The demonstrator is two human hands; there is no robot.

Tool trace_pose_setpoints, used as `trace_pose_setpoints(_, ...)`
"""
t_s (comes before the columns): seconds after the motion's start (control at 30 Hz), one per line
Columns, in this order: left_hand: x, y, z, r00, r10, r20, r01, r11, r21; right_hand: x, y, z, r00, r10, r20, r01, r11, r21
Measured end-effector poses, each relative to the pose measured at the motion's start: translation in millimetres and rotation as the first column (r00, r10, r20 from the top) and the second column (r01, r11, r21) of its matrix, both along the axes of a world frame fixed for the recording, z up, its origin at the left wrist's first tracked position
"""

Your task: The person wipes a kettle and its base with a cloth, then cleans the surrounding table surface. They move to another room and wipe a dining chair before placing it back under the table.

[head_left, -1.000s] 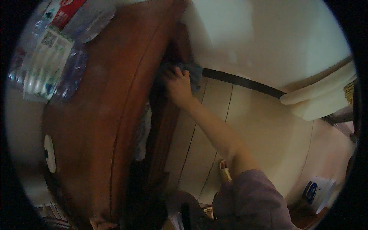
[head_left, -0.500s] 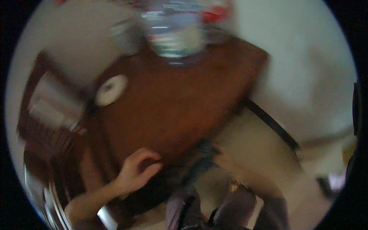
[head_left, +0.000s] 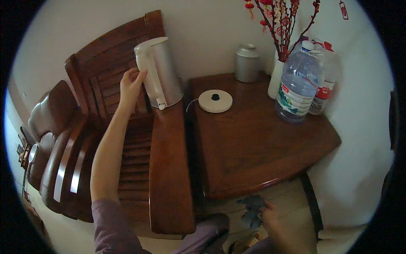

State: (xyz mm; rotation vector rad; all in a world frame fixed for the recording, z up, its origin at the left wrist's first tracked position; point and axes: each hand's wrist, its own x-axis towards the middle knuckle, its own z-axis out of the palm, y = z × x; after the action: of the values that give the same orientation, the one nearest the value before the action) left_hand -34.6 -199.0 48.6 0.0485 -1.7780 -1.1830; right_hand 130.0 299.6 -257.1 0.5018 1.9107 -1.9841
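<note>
A silver electric kettle [head_left: 171,72] with a white handle [head_left: 153,76] and a white lid stands upright on the wooden armrest of the chair. My left hand [head_left: 132,84] is at the kettle's handle side, fingers bent and a little apart, fingertips at the handle's edge but not wrapped round it. To the right of the kettle, the round white kettle base [head_left: 215,106] with a black centre lies on the brown wooden side table [head_left: 253,148]. Below the table's front edge, my blurred right hand [head_left: 270,216] grips a crumpled dark grey cloth [head_left: 252,210].
A grey metal canister [head_left: 247,63] stands at the table's back. At its right are a white vase [head_left: 275,80] with red branches and large clear plastic bottles [head_left: 298,80]. The wooden chair's armrest [head_left: 171,178] runs beside the table, with a gap between. A brown sofa [head_left: 55,114] stands farther left.
The view has swung left and become sharper. My left hand has moved from near the table's front edge up to the kettle's handle. My right hand stays low with the grey cloth.
</note>
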Motion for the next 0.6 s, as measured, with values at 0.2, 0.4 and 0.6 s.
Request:
trace_pose_setpoints(0.2,-32,10,35,0.914,-0.340,0.221,0.256,0.907,0.335,25,-20,29,0.997,-0.070,0.017,0.072,0.990,-0.119)
trace_pose_setpoints(0.4,-49,68,48,0.959,-0.282,-0.029,0.279,0.922,0.270,53,-7,36,0.969,-0.244,0.039,0.246,0.966,-0.077)
trace_pose_setpoints(0.6,-77,133,53,0.955,-0.263,-0.137,0.295,0.889,0.351,63,11,35,0.981,-0.121,-0.155,0.097,0.984,-0.151)
